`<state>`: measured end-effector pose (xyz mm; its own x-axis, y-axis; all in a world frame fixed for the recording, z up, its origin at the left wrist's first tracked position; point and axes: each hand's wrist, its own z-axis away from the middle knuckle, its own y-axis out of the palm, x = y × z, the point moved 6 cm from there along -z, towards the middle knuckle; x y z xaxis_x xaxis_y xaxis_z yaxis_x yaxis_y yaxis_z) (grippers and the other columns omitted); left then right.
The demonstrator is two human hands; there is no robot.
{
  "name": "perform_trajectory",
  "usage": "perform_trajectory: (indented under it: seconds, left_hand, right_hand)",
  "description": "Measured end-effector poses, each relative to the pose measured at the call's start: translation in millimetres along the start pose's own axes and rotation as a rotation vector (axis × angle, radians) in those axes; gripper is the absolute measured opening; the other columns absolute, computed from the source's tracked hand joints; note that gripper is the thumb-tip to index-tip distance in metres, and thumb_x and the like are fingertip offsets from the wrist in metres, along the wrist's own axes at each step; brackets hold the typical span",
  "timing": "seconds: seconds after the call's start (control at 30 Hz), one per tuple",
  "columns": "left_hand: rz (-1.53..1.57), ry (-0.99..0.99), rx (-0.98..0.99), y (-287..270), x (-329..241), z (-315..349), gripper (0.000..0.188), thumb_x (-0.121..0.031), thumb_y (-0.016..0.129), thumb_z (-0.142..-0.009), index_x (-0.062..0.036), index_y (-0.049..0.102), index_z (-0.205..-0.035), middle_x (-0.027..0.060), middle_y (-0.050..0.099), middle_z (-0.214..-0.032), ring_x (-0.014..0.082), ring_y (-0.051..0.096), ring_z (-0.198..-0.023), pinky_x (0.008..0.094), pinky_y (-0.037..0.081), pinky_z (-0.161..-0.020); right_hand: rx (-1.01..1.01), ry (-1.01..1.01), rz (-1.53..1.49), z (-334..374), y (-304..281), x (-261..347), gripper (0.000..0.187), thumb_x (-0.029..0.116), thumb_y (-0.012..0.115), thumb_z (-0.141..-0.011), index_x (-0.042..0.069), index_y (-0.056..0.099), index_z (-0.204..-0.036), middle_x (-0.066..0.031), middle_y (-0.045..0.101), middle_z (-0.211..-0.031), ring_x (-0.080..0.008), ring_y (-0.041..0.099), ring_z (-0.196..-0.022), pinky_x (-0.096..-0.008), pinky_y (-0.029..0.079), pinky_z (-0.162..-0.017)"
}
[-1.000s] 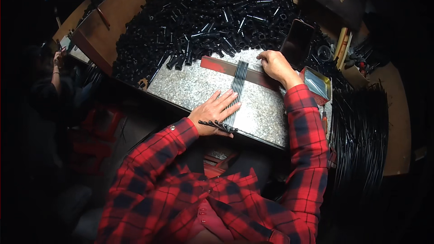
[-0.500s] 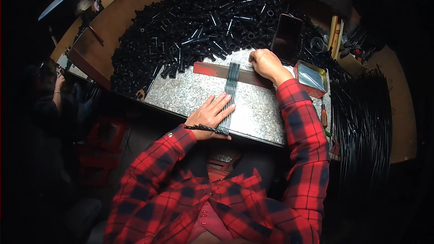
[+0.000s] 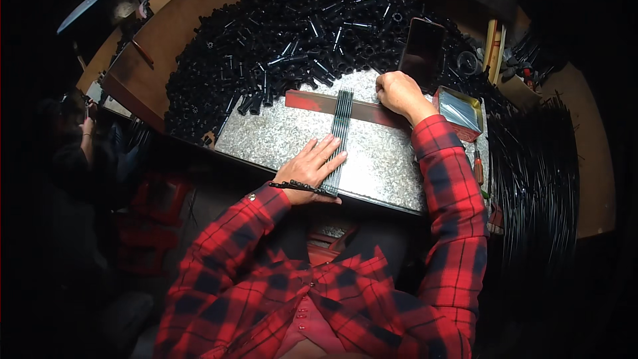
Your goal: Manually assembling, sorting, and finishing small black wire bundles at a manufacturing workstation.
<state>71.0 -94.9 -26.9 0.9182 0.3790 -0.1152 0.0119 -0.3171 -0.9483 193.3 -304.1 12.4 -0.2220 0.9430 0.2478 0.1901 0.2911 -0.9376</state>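
Observation:
My left hand (image 3: 309,166) lies with fingers stretched over a row of thin metal rods (image 3: 342,119), pressing them side by side near the board's front edge. Dark jointed ends (image 3: 296,187) of the rods stick out leftward by the wrist. The rods' far part rests across a dark red bar (image 3: 309,102) lying on the speckled metal board (image 3: 259,134). Beyond the bar's right part, my right hand (image 3: 399,93) is closed, thumb and forefinger together by the edge of a pile. What they pinch is too small to make out.
A big heap of black tubular parts (image 3: 292,33) fills the back. At right are a phone (image 3: 423,50), a tin of thin pieces (image 3: 458,114), a screwdriver (image 3: 478,167) and hanging dark rods (image 3: 538,179). Another person's arm (image 3: 87,139) shows far left.
My right hand has shifted slightly right, its fingers still closed. The left hand stays flat on the rods. The whole view has moved very slightly.

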Motion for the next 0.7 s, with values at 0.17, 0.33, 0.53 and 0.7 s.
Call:
perform_trajectory:
  seconds: [0.17,0.33,0.53,0.7]
  left_hand:
    - [0.005,0.005,-0.008,-3.5,-1.3,-2.6,0.09,-0.054,0.071,-0.062,-0.0012,0.041,-0.129,0.0229,0.035,-0.136,0.0368,0.03,-0.13,0.0492,0.026,-0.105]
    - [0.01,0.001,-0.003,-3.7,-1.8,-2.9,0.09,-0.053,0.072,-0.062,-0.0005,0.042,-0.128,0.0233,0.036,-0.136,0.037,0.031,-0.129,0.0493,0.027,-0.104]
    - [0.006,-0.001,0.002,-0.5,-0.1,-0.2,0.089,-0.054,0.07,-0.064,-0.0025,0.04,-0.13,0.0227,0.035,-0.136,0.0367,0.029,-0.13,0.0488,0.025,-0.106]
    - [0.006,-0.005,0.005,-2.3,-0.9,-1.8,0.089,-0.054,0.071,-0.064,-0.0025,0.04,-0.129,0.0225,0.035,-0.136,0.0364,0.029,-0.13,0.0486,0.026,-0.106]
  right_hand:
    - [-0.047,-0.03,-0.061,0.5,0.5,-2.2,0.013,0.006,0.056,-0.068,0.003,0.065,-0.076,-0.0183,0.063,-0.075,-0.0344,0.062,-0.076,-0.0404,0.049,-0.069]
    - [-0.036,-0.038,-0.094,2.5,2.1,-2.3,0.014,0.005,0.056,-0.068,0.003,0.066,-0.078,-0.018,0.063,-0.075,-0.034,0.062,-0.076,-0.0397,0.049,-0.068]
    - [-0.039,-0.062,-0.108,3.2,-0.3,-3.1,0.015,0.004,0.055,-0.069,0.004,0.066,-0.079,-0.0177,0.064,-0.078,-0.0337,0.062,-0.078,-0.0398,0.049,-0.07]
    - [-0.012,-0.064,-0.094,4.6,-1.1,-0.2,0.017,0.005,0.054,-0.069,0.005,0.067,-0.08,-0.0179,0.064,-0.082,-0.0335,0.062,-0.082,-0.0402,0.049,-0.074]
